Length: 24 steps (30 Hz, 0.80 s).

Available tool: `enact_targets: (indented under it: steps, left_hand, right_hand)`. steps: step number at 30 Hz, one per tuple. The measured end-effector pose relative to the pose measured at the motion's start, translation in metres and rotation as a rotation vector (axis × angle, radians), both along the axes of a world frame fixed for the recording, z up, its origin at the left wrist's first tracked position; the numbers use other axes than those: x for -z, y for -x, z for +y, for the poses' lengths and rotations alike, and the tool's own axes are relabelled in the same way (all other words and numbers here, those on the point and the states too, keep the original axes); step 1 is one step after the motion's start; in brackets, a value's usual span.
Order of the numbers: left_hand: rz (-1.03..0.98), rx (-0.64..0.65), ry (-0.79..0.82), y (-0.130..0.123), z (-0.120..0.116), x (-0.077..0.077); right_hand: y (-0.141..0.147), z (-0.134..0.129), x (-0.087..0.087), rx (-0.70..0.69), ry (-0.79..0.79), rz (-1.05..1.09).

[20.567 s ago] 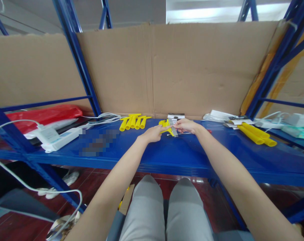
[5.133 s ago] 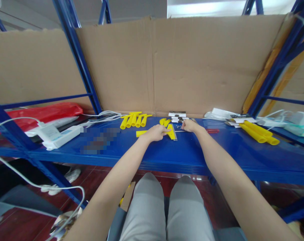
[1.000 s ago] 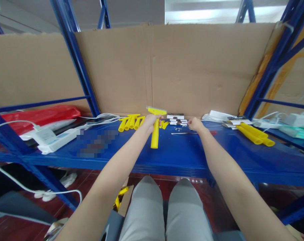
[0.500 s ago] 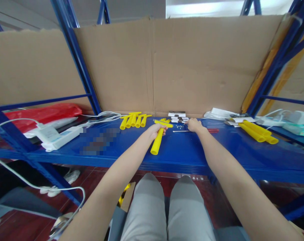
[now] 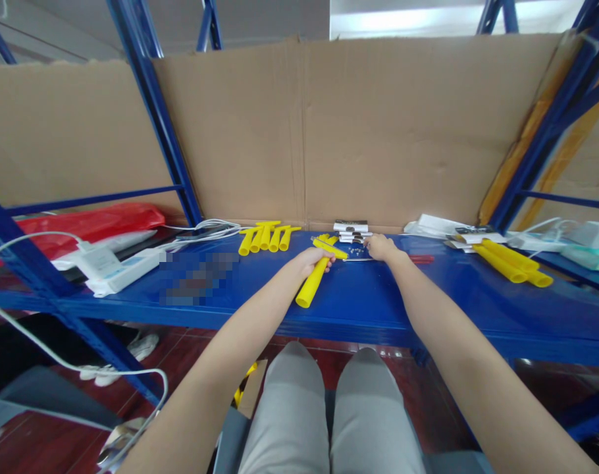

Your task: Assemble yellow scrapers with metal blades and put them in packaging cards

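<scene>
My left hand [image 5: 308, 261] is wrapped round a yellow T-shaped plastic handle [image 5: 309, 289], its crosspiece pointing away from me and its hollow end towards me. A thin, pale strip lies along the crosspiece. My right hand [image 5: 380, 247] is low over the tabletop with its fingertips drawn together; what they hold, if anything, is too small to make out. Tiny metal screws [image 5: 357, 251] are scattered just left of those fingers. Partly under the right hand lies a screwdriver with a red handle [image 5: 421, 259], its shaft pointing left. More yellow plastic [image 5: 323, 238] shows behind the held piece.
Small white and black packets [image 5: 351, 227] sit behind the screws. Several yellow T-shaped pieces [image 5: 264, 237] stand at the back left. Yellow tubes [image 5: 509, 260] and packets are on the right. A power strip [image 5: 126, 272] with cables occupies the left. Cardboard [image 5: 378, 131] walls the back.
The yellow T-shaped handle has turned a little in my left hand, its crosspiece shifting right and tilting. My right hand stays near the screws, with its fingers slightly more drawn in.
</scene>
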<state>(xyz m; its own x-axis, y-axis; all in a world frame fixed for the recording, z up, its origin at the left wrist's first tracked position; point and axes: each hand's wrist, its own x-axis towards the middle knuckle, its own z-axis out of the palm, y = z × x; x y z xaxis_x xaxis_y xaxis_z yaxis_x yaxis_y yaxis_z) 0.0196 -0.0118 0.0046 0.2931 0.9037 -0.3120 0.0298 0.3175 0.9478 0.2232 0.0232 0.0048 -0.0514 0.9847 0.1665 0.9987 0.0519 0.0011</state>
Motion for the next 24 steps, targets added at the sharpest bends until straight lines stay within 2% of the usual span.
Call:
enact_targets:
  steps: [5,13,17,20,24]
  left_hand:
    - [-0.004,0.017,0.002,0.0006,0.0018,0.0005]
    - [0.007,0.014,-0.001,-0.0003,-0.003,-0.0029]
    - [0.009,0.006,-0.004,0.0004,-0.0045,-0.0032]
    - [0.003,0.017,-0.007,0.0008,-0.0029,-0.0024]
    - [0.014,0.021,-0.014,0.0001,-0.001,-0.0014]
  right_hand:
    - [-0.0002,0.0014,0.0007,0.01,-0.018,-0.016]
    - [-0.001,-0.0008,-0.0003,0.045,0.051,-0.003]
    - [-0.0023,0.0023,0.0013,0.047,0.016,0.032]
    - [-0.0028,0.0047,0.0001,0.013,-0.08,0.129]
    - [0.002,0.004,-0.0058,-0.009,-0.187,0.392]
